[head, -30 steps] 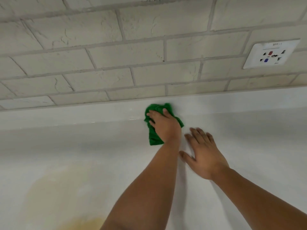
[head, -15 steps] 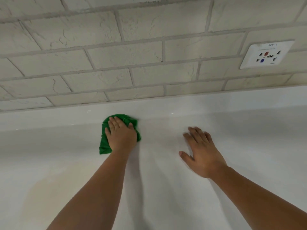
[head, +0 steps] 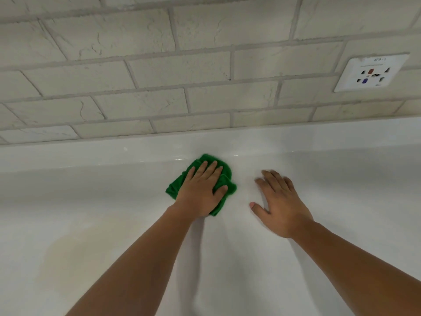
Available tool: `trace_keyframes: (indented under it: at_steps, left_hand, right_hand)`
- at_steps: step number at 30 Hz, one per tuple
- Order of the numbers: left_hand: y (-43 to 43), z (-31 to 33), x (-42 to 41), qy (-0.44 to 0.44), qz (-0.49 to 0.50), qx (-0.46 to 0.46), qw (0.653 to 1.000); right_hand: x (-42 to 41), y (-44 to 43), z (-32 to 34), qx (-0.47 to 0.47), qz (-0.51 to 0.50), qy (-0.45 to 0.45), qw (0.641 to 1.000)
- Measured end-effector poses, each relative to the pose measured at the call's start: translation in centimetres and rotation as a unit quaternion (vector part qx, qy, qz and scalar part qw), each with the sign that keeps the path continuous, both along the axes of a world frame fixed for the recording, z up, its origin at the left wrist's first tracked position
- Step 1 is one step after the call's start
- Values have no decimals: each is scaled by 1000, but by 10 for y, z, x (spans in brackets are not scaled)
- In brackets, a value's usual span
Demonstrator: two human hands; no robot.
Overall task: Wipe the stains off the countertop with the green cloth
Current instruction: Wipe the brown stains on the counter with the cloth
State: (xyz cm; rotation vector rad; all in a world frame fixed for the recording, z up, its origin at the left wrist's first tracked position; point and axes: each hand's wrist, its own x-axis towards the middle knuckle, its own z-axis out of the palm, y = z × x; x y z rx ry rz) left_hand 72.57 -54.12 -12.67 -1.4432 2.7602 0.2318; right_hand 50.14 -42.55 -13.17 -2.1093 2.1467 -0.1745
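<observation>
My left hand (head: pixel 201 190) presses flat on the crumpled green cloth (head: pixel 229 187), which lies on the white countertop (head: pixel 341 190) close to its raised back edge. Green folds stick out to the left, top and right of the hand. My right hand (head: pixel 280 201) rests palm down on the bare countertop just right of the cloth, fingers spread, holding nothing. A faint yellowish stain (head: pixel 68 254) spreads over the countertop at the lower left, well away from the cloth.
A wall of pale brick-pattern tiles (head: pixel 182 71) rises behind the countertop's raised white back strip (head: pixel 91 153). A white power socket (head: pixel 371 73) sits on the wall at the upper right.
My left hand slid the cloth to the left along the back edge, then back to the right, ending near my right hand. The right hand stayed put.
</observation>
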Motion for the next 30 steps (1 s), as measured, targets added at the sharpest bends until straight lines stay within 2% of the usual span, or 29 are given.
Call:
trace_keyframes:
  at_steps: [3, 7, 11, 13, 17, 22, 26, 30]
  left_hand:
    - [2, -4, 48, 3, 79, -11, 997]
    - [-9, -3, 99, -15, 217, -14, 976]
    - [-12, 4, 66, -22, 333, 26, 942]
    - [1, 5, 27, -17, 301, 25, 953]
    - [48, 5, -24, -10, 148, 20, 989]
    - [99, 2, 23, -6, 50, 8, 999]
    - [97, 0, 71, -12, 110, -5, 994]
    - [55, 2, 66, -24, 224, 19, 974]
  right_hand:
    - [-1, 0, -2, 0, -1, 5, 1000]
    - [0, 1, -3, 7, -2, 17, 1000]
    - [1, 0, -2, 11, -6, 16, 1000]
    - [1, -1, -1, 14, -4, 12, 1000]
    - [0, -2, 2, 31, 0, 5, 1000]
    - [1, 1, 6, 36, 2, 13, 999]
    - [1, 2, 7, 41, 4, 14, 999]
    - [3, 3, 7, 42, 6, 19, 999]
